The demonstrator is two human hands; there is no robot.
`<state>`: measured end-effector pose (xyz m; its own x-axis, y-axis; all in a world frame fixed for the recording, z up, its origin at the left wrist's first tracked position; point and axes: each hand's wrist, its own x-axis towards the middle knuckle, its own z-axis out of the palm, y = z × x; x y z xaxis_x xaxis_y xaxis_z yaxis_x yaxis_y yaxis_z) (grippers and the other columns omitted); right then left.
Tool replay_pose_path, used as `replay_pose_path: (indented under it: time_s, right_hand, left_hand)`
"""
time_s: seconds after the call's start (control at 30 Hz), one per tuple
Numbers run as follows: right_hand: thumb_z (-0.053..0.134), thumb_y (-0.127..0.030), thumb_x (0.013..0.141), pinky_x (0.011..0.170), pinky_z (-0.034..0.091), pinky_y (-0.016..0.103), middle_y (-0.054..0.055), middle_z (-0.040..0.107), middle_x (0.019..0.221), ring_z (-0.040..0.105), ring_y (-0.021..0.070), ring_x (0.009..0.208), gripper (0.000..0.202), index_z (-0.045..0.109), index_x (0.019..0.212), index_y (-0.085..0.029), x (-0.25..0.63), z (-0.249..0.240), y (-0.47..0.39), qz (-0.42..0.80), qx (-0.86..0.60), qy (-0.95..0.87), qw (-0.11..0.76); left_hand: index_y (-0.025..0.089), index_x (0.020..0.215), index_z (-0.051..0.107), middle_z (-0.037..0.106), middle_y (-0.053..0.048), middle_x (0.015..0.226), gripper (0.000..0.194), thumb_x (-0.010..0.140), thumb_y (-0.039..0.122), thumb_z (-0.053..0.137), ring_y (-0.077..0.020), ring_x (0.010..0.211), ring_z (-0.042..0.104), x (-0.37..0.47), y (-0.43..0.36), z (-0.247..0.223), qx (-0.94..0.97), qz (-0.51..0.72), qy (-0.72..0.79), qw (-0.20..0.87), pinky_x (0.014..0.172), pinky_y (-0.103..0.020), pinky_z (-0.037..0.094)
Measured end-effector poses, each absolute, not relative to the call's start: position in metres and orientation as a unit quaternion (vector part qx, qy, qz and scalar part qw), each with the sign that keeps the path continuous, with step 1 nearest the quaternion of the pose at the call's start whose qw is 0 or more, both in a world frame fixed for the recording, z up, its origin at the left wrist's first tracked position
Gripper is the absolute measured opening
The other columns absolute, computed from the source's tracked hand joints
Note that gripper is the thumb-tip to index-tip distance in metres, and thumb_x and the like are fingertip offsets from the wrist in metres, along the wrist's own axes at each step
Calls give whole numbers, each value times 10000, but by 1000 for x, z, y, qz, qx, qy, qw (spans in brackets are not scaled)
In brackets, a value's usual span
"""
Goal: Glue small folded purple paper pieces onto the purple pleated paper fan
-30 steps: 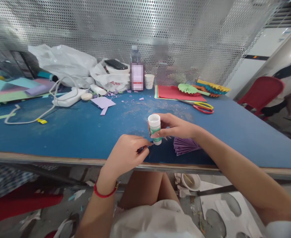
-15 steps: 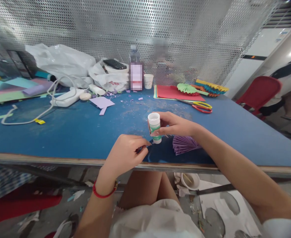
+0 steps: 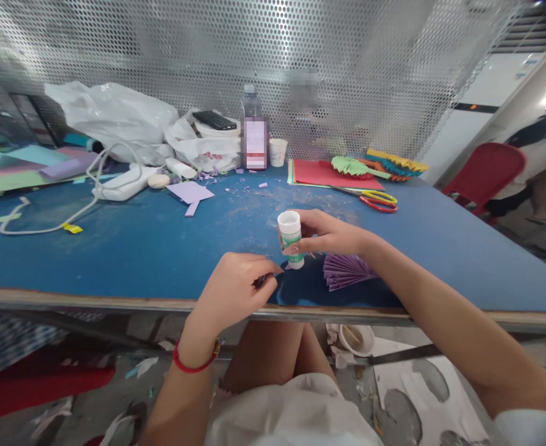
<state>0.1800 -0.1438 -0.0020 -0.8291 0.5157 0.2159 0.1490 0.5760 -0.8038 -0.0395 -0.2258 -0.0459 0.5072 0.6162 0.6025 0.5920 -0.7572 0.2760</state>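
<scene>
A white glue stick [image 3: 290,232] with a green label stands nearly upright, its base at the blue table top. My right hand [image 3: 321,232] is wrapped round it from the right. My left hand [image 3: 242,282] rests at the table's front, just left of the glue stick, with curled fingers and thumb and forefinger tips close together. By those fingertips, at the foot of the glue stick, a small purple paper bit [image 3: 288,266] shows; whether the fingers grip it is unclear. A pleated purple paper fan [image 3: 347,272] lies beneath my right wrist, partly hidden.
Scissors [image 3: 378,199] with red and yellow handles lie beside coloured paper sheets [image 3: 310,172] and a green paper fan [image 3: 349,165]. A bottle [image 3: 255,136], a paper cup [image 3: 278,152], plastic bags [image 3: 114,114], a white cable [image 3: 35,231] and purple scraps [image 3: 191,192] occupy the back and left.
Both hands and the glue stick hold almost the same place. Only a very slight shift of the whole view shows.
</scene>
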Motion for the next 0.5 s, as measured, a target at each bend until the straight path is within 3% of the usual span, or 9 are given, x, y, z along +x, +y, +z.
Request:
replay_pose_path:
  time_s: [0.33, 0.5]
  right_hand:
    - [716, -420, 893, 590, 396, 221, -34, 548, 754, 461, 92, 656, 304, 573, 917, -153, 177, -1, -144, 413, -181, -867, 213]
    - [734, -384, 881, 649, 454, 241, -15, 581, 814, 508, 106, 715, 282, 574, 936, -158, 184, 5, -144, 424, -166, -848, 273]
  left_hand:
    - [166, 814, 782, 720, 20, 667, 284, 829, 86, 509, -81, 521, 568, -40, -226, -46, 857, 352, 373, 46, 548, -211, 369]
    - [175, 894, 785, 497, 77, 491, 237, 839, 160, 555, -69, 443, 412, -38, -226, -43, 798, 362, 466, 126, 503, -208, 301]
